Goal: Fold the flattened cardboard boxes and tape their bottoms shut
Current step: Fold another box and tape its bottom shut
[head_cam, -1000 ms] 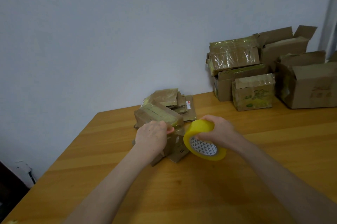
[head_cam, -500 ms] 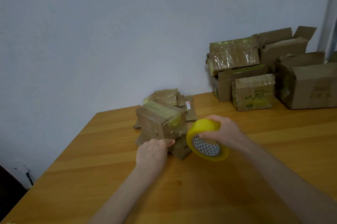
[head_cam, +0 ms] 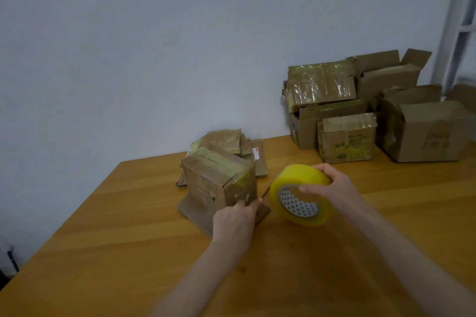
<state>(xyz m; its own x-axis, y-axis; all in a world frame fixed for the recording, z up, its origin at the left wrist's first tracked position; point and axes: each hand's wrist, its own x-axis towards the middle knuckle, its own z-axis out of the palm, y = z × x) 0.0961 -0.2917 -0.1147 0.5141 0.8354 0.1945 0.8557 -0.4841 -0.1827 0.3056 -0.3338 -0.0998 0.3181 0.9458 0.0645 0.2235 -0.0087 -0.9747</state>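
Tape roll point(head_cam: 300, 194), one yellow one, is being gripped by the right hand point(head_cam: 332, 187) just above the table point(head_cam: 116, 252). Left hand point(head_cam: 233, 221) is touching the near corner of the one folded box point(head_cam: 219, 182) standing mid-table; I cannot tell whether it is pinching anything. Flattened boxes point(head_cam: 226, 141) are lying stacked behind it, and at least five assembled boxes point(head_cam: 346, 140) are crowding the far right.

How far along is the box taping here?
Done: several taped boxes stacked far right on the table. In hand: the small box, yellow tape across its top; left hand pinches its corner, right hand grips the tape roll. Left: the flattened pile behind it.
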